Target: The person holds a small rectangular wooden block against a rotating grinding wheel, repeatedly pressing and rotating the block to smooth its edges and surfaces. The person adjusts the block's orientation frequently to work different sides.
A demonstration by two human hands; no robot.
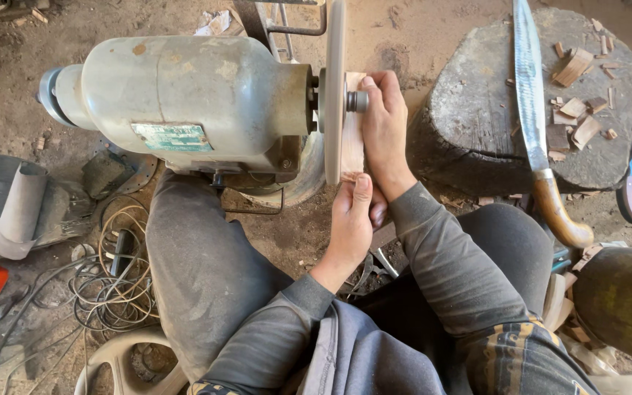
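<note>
- Head view, starting big: a grey electric motor (184,102) lies on the dirt floor, carrying a pale sanding disc (335,88) on its shaft.
- Right of the motor, well apart, stands a round chopping stump (477,117) (littered with wood chips) bearing a long blade with a wooden handle (535,110).
- Left of the motor's base, tangled cables (115,271) lie on the ground.
- Pressed flat against the disc's face is a pale wooden piece (352,143).
- Right hand (385,128) grasps that piece from its outer side.
- Left hand (352,219) grips its lower end, thumb up.
</note>
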